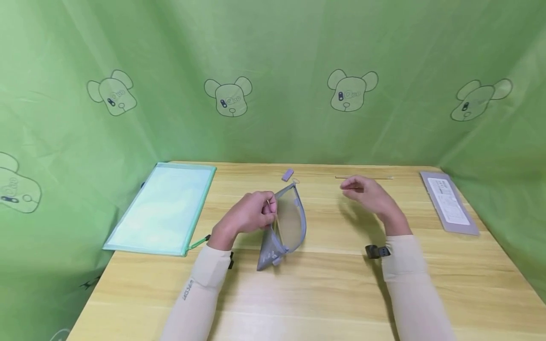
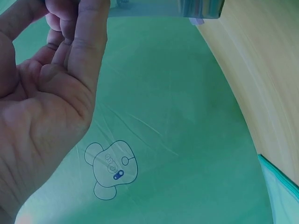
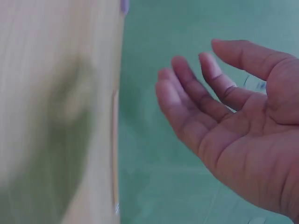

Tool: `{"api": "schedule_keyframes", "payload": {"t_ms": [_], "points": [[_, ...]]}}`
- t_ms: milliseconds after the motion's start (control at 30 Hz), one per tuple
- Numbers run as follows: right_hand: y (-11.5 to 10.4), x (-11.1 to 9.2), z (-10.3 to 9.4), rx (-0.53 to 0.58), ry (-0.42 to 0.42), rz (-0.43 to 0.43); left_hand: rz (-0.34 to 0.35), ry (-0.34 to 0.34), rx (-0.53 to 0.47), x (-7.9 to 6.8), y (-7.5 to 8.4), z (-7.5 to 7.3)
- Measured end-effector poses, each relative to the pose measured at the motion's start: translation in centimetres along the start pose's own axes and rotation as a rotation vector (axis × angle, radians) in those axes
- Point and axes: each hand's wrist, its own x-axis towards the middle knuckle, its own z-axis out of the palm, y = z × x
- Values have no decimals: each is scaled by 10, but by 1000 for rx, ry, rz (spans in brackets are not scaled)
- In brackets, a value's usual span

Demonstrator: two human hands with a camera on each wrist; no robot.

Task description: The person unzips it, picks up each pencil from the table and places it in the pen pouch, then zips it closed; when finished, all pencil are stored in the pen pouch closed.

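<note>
My left hand (image 1: 251, 213) pinches the side of a grey zip pencil pouch (image 1: 270, 248) and holds it tilted, its mouth gaping to the right. Slim pencils (image 1: 275, 225) show inside the opening, close to my fingertips. In the left wrist view, the bottom of the pouch (image 2: 201, 7) peeks in at the top, beside my curled fingers. Over the right half of the table my right hand (image 1: 368, 194) hovers with loosely bent fingers and nothing in them. A single pencil (image 1: 367, 177) lies just beyond it, also seen along the table edge in the right wrist view.
Behind the pouch lies a purple eraser (image 1: 287, 174). A mint-green zip folder (image 1: 164, 208) covers the table's left side. Toward the right edge is a flat grey packet with a white label (image 1: 448, 201). Green curtains (image 1: 290, 132) enclose the wooden table (image 1: 324, 289).
</note>
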Motion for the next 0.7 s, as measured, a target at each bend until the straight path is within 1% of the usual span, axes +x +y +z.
{"api": "schedule_keyframes", "payload": {"t_ms": [100, 200, 300, 400, 500, 533, 600, 700], "points": [[22, 1, -16, -39, 15, 68, 7, 1, 17, 0, 0, 0], [41, 0, -31, -119, 13, 125, 14, 0, 31, 0, 0, -1], [60, 4, -42, -192, -19, 171, 11, -5, 40, -1, -2, -1], [78, 10, -47, -193, -60, 218, 9, -11, 37, -2, -3, -2], [92, 16, -49, -191, -75, 233, 10, -15, 30, -3, -5, -3], [96, 19, -51, -205, -74, 230, 12, -17, 31, -3, -5, -4], [101, 24, -53, -235, -64, 219, 20, -16, 39, -3, -6, -5], [106, 36, -59, -305, -57, 172, 29, -10, 56, -2, -7, -7]]}}
